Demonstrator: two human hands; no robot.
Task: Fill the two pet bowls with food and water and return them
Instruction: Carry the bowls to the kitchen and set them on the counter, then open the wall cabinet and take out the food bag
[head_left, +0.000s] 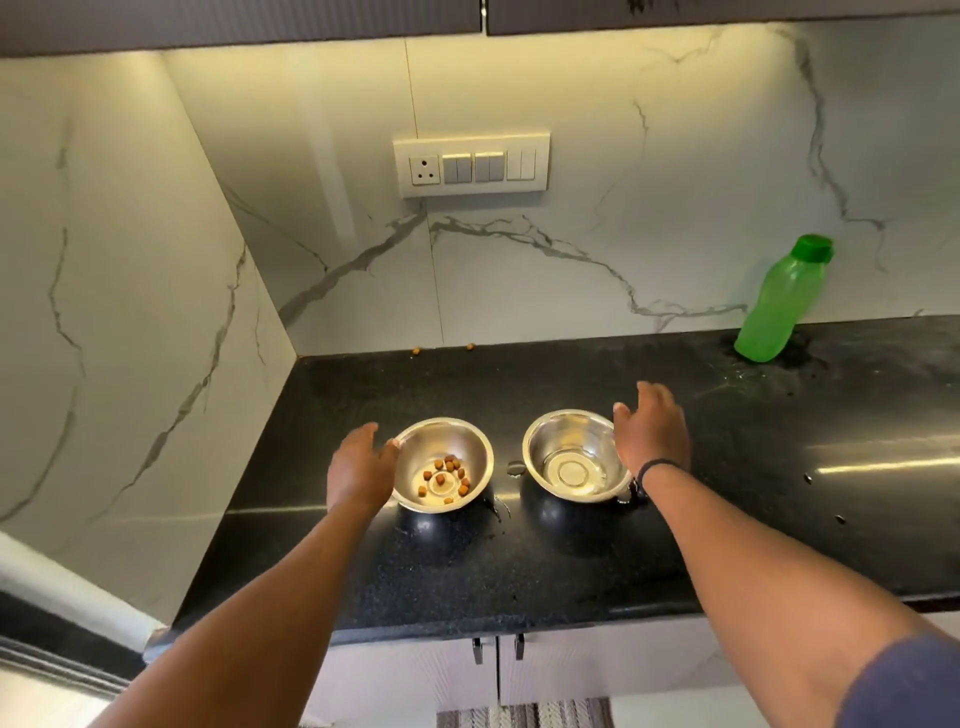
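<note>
Two steel pet bowls stand side by side on the black countertop (571, 571). The left bowl (467, 441) holds several brown kibble pieces (445, 475). The right bowl (545, 441) holds clear water. My left hand (358, 467) is at the left bowl's left rim, fingers relaxed, thumb touching the rim. My right hand (652, 431) hovers over the right bowl's right edge with fingers straight, holding nothing.
A green plastic bottle (779, 306) with its cap on stands at the back right by the marble wall. Two stray kibble pieces (470, 345) lie at the back edge. Water drops (514, 467) spot the counter between the bowls. A switch panel (470, 166) is on the wall.
</note>
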